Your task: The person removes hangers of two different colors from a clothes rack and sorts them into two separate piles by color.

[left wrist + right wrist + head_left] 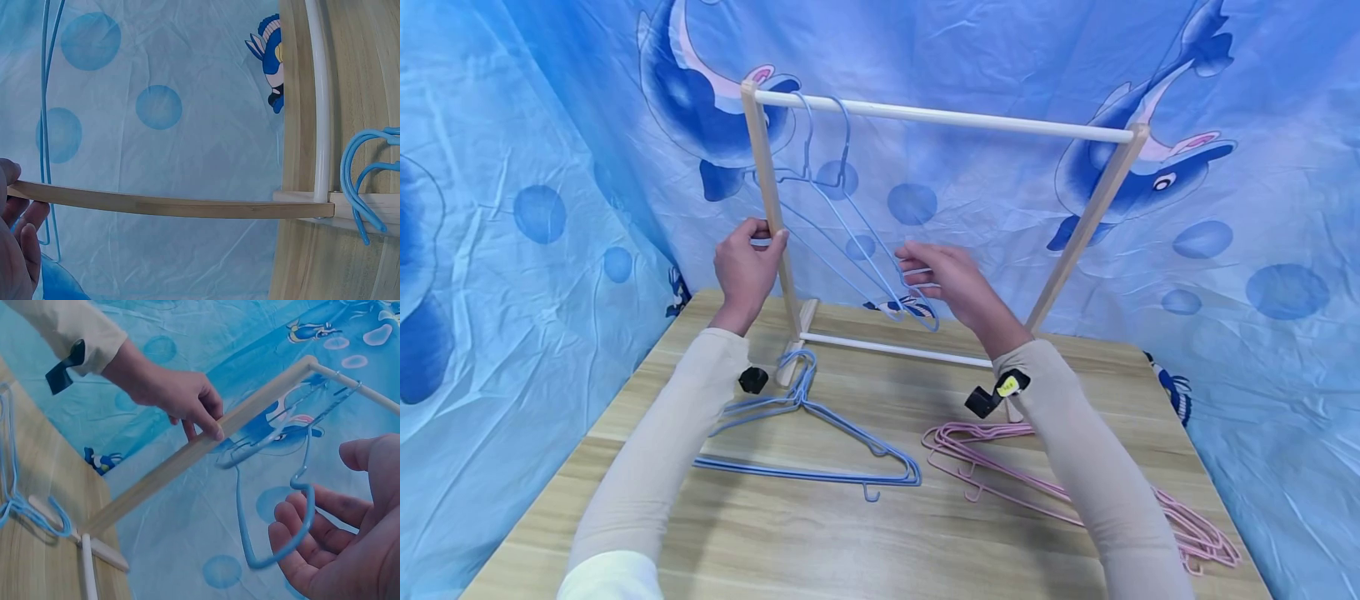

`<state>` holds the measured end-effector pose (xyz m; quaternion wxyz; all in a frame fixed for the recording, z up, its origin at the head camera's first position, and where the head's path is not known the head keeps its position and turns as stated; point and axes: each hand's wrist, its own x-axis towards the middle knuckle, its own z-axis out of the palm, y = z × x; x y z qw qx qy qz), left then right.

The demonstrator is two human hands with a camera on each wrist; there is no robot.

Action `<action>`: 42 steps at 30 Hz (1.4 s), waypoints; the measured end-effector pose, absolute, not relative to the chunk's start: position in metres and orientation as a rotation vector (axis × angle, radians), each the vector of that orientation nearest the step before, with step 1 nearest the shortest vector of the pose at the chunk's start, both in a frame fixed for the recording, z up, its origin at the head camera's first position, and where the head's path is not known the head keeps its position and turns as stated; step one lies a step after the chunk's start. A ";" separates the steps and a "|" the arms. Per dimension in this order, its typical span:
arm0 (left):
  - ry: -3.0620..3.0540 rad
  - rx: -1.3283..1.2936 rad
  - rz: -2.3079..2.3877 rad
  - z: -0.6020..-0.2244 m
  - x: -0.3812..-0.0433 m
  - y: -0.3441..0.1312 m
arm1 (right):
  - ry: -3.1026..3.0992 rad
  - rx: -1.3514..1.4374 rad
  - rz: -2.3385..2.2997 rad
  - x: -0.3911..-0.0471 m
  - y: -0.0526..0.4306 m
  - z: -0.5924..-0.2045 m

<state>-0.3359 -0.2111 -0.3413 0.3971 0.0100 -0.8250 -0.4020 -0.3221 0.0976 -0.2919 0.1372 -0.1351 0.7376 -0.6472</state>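
Observation:
Two blue hangers [847, 137] hang by their hooks from the white top rod [940, 114] of a wooden rack, near its left end. My left hand [747, 271] grips the rack's left post [767, 167] partway up, thumb on one side and fingers on the other. Beside the right ends of the hanging hangers is my right hand [951, 279]. Its fingers are loosely bent and the thumb stands apart. In the right wrist view, those fingers lie right behind the rounded end of the nearer hanger [309, 515].
On the wooden table [850, 550], several blue hangers [805, 477] lie in front of the rack's left foot. Several pink hangers [1213, 542] lie at the right, partly under the right forearm. The low white crossbar [895, 350] joins the posts. A blue dolphin-print curtain [910, 50] surrounds the table.

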 end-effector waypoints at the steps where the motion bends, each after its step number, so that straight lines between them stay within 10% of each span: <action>1: -2.090 0.026 -1.019 -0.341 -0.336 -0.211 | 2.122 -0.390 -1.875 -0.323 0.095 -0.291; 42: -2.097 0.042 -1.034 -0.340 -0.334 -0.210 | 2.328 -0.371 -1.944 -0.313 0.079 -0.255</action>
